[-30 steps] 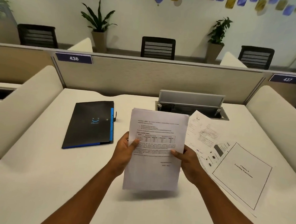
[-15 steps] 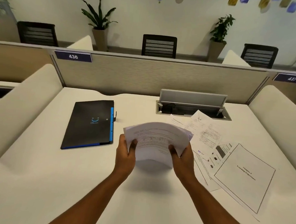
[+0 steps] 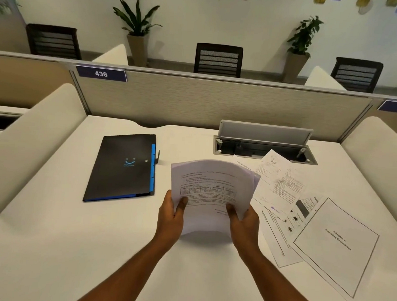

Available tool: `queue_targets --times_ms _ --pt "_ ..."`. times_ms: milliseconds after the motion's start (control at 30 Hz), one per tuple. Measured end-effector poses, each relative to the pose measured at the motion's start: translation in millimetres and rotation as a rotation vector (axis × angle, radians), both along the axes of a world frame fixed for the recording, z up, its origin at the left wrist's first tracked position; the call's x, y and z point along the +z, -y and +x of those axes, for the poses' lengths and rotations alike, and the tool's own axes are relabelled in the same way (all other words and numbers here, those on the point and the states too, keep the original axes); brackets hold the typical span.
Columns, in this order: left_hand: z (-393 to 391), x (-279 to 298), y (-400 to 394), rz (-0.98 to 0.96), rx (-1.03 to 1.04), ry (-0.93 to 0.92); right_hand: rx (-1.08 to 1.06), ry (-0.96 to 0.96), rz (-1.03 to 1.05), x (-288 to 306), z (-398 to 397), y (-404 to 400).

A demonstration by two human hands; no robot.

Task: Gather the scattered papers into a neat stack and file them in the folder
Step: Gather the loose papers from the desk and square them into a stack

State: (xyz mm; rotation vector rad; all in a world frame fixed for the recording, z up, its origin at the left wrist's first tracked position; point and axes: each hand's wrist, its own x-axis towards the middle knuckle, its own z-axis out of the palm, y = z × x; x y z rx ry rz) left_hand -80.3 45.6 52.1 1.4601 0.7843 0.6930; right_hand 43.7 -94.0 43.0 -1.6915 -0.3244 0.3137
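Note:
Both hands hold a small bundle of printed papers [image 3: 210, 187] upright over the middle of the white desk, its lower edge near or on the desktop. The sheets bow backward at the top. My left hand [image 3: 171, 216] grips the bundle's left edge, and my right hand [image 3: 243, 221] grips its right edge. A black folder [image 3: 123, 167] with a blue spine strip and a blue smile mark lies shut and flat to the left of the bundle. Several loose sheets [image 3: 280, 187] lie fanned on the desk to the right, the nearest a title page [image 3: 336, 245] with a thin border.
An open cable tray [image 3: 264, 144] with a raised grey lid sits in the desk behind the papers. A fabric partition [image 3: 218, 103] closes the far edge, and padded cream dividers [image 3: 30, 137] flank both sides. Chairs and potted plants stand beyond.
The bundle went from held up flat to lowered and bowed between both hands, then rose slightly. My hands stayed on its two side edges. The folder and loose sheets did not move.

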Motion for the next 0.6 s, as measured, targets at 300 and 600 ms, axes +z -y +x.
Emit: queue_targets --times_ms 300,600 --pt "-4 -19 -22 -0.219 0.208 -0.195 -0.133 -0.315 0.296 6 23 -11" --pt "0 -21 -19 -0.565 0.141 0.167 0.043 -0.562 0.446 4 12 -4"
